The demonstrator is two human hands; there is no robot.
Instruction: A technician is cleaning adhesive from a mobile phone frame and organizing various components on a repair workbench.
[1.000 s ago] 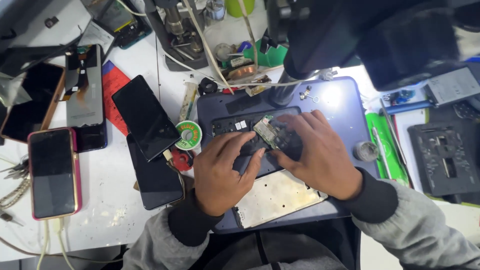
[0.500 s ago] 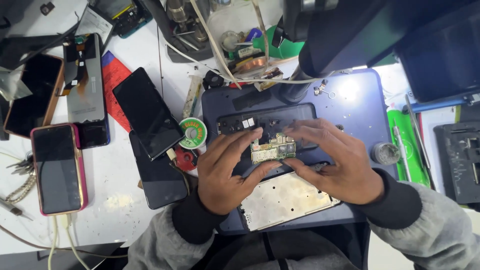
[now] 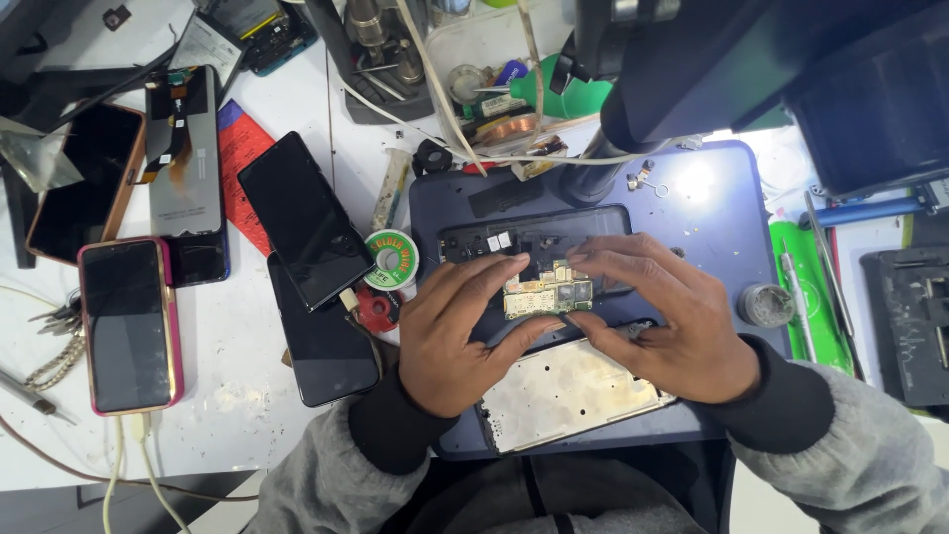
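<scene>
Your left hand (image 3: 460, 331) lay palm-down on the dark blue mat (image 3: 727, 222), wrist toward its near edge, fingers stretched and thumb angled inward; forefinger and thumb were closed on the left end of the small circuit board (image 3: 535, 293); your right hand (image 3: 664, 318) mirrored that pose, its fingertips pinching the board's right end; the board sat at the middle of the mat, above the black phone frame (image 3: 539, 240); a bare metal plate (image 3: 565, 394) rested at the mat's near edge, partly under both palms; a green solder-wick spool (image 3: 392, 261) lay just beside the mat's left edge.
</scene>
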